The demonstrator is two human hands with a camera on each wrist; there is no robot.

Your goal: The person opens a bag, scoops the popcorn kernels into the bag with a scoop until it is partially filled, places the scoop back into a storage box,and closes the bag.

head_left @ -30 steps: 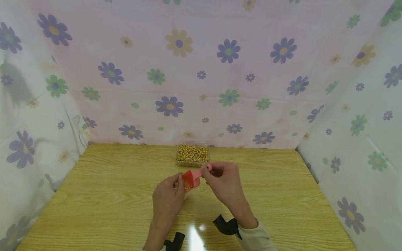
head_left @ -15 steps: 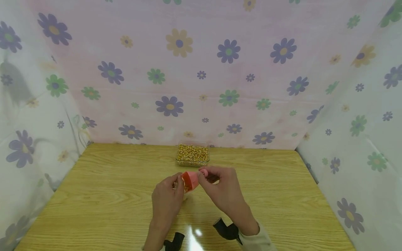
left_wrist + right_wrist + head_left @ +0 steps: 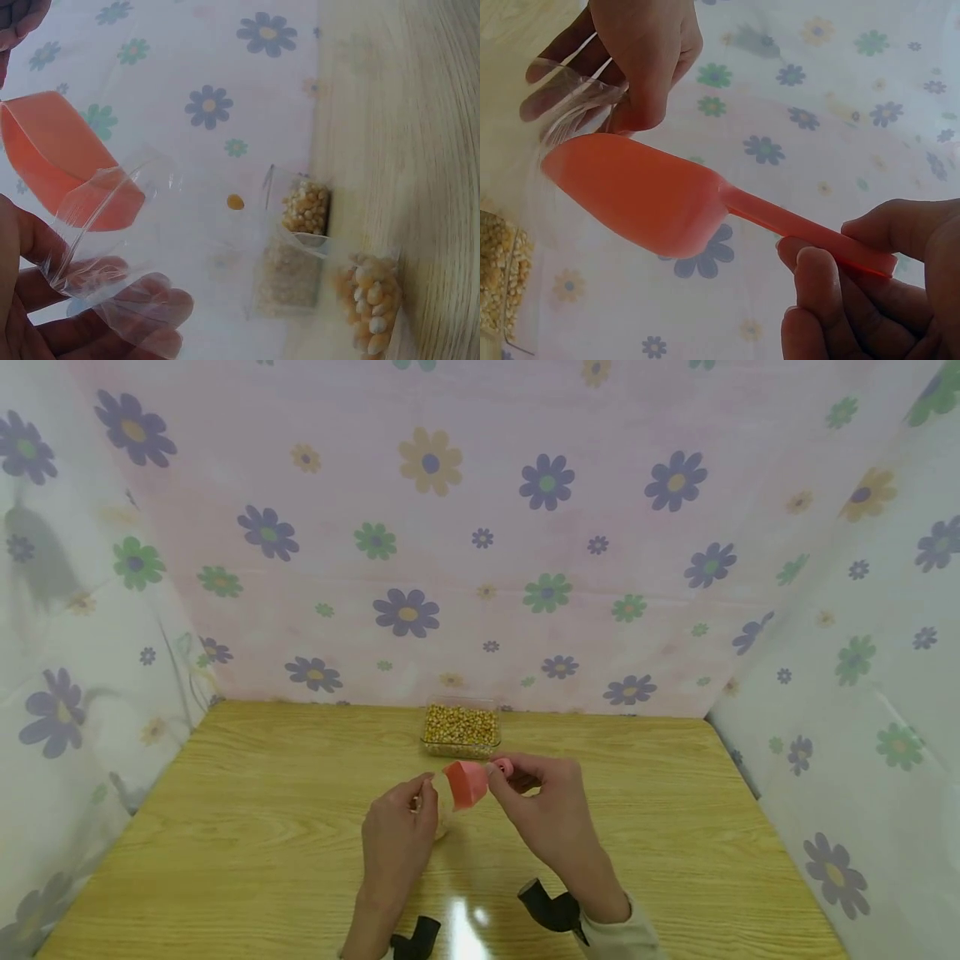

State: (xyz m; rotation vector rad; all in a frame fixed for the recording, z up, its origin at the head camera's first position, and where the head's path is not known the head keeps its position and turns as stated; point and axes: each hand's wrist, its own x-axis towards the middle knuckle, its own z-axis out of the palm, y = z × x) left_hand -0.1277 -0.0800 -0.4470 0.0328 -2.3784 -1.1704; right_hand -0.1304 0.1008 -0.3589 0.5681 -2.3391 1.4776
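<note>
My left hand [image 3: 397, 835] pinches the rim of a clear plastic bag [image 3: 105, 199], fingers spread behind the film. Corn kernels [image 3: 367, 304] lie in the bag's lower end, and a single kernel [image 3: 235, 202] shows higher up. By its handle, my right hand [image 3: 551, 806] holds a pink scoop [image 3: 468, 783] tilted toward the bag. In the left wrist view the scoop's lip overlaps the bag mouth; no kernels show in the visible part of the scoop. From the head, my left hand hides much of the bag.
A clear rectangular container [image 3: 461, 750] of corn kernels stands at the back of the wooden table [image 3: 262, 827], beyond both hands. Flower-patterned sheets [image 3: 480, 568] hang behind the table and along both sides.
The scoop has tipped over toward the bag, then drawn slightly right with my right hand. Kernels seen earlier at its mouth no longer show there. My left hand has barely moved.
</note>
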